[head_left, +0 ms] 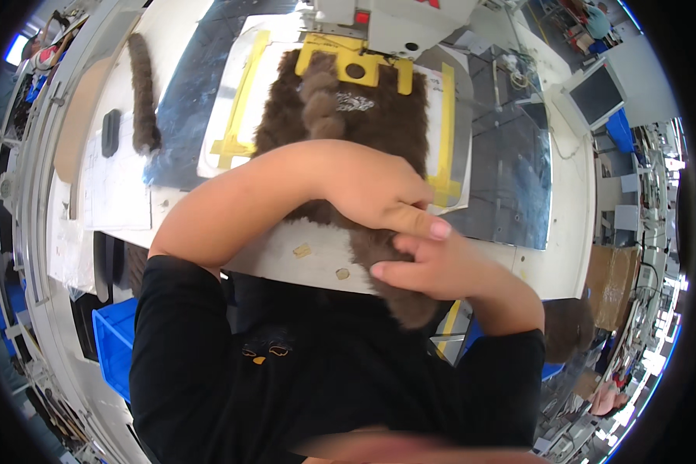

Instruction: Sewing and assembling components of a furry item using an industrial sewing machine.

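Observation:
A brown fur panel (398, 116) lies on a white plate edged with yellow tape, partly under a yellow clamp frame (352, 62). A lumpy brown fur strip (322, 100) rests on it. Below, another length of brown fur (398, 294) hangs over the table's front edge; whether it joins the panel is hidden by my hands. My left hand (379, 193) reaches across from the left, fingers closed on this fur, thumb pointing right. Right beside it, my right hand (437, 267) grips the same fur, fingertips showing on its near side. The hands overlap slightly.
A white sewing machine head (406, 27) stands over the panel's far edge. At left on the white table (263, 255) lie a loose brown fur strip (143, 93) and a dark oblong object (111, 131). A monitor (595, 93) stands at right; a blue crate (114, 348) sits below left.

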The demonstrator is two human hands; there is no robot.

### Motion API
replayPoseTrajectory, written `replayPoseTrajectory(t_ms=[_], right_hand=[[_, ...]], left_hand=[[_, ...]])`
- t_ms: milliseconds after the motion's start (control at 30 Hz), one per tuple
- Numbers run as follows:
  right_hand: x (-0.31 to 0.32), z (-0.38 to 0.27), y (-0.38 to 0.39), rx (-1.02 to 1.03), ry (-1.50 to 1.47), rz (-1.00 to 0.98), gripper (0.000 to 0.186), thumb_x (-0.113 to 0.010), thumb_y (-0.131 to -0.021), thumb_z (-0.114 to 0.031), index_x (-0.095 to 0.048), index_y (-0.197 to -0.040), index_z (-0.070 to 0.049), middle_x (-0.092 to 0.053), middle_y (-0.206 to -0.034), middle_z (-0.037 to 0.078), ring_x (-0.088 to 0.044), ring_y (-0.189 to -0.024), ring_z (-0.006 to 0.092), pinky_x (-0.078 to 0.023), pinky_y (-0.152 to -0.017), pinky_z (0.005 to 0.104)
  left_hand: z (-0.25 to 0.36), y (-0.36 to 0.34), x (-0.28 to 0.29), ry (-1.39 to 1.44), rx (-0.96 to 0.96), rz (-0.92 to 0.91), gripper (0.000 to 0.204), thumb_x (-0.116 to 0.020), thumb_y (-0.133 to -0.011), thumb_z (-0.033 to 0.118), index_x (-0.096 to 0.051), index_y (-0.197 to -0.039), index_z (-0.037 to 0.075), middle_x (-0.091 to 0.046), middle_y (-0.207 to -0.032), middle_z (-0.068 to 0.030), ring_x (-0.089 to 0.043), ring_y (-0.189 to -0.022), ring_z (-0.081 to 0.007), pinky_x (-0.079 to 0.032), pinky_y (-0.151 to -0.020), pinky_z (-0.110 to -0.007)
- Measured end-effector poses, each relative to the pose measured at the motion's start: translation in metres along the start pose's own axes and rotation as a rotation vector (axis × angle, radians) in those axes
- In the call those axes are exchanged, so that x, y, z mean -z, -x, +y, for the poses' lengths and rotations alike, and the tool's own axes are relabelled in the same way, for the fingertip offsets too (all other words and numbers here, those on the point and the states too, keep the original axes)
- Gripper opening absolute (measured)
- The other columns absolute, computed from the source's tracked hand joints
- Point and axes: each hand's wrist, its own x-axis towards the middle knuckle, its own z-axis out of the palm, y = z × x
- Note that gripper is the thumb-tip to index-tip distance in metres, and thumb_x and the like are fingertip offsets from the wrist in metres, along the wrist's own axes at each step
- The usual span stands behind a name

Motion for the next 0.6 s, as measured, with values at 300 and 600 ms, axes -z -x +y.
replayPoseTrajectory(t_ms=[300,600], right_hand=[[0.083,-0.022,0.004,0.166,0.664,0.340,0.028,-0.072,-0.082,-0.028,-0.070,-0.079,0.000,-0.065,-0.071,0.020,-0.066,-0.073,0.0407,-0.052,-0.065,0.0483],[0.082,-0.010,0.006,0.604,0.080,0.723,0.037,-0.091,-0.072,-0.012,-0.072,-0.102,-0.003,-0.072,-0.087,0.007,-0.071,-0.078,0.0210,-0.055,-0.075,0.0307]], left_hand=[[-0.002,0.018,0.025,-0.072,0.038,0.341,0.030,-0.081,-0.089,0.025,-0.069,-0.096,-0.002,-0.062,-0.072,-0.0172,-0.059,-0.065,-0.0343,-0.048,-0.062,-0.039],[0.011,0.023,0.012,-0.265,-0.111,0.747,0.022,-0.080,-0.086,0.017,-0.065,-0.089,0.001,-0.056,-0.069,-0.0150,-0.057,-0.065,-0.0378,-0.047,-0.059,-0.040]])
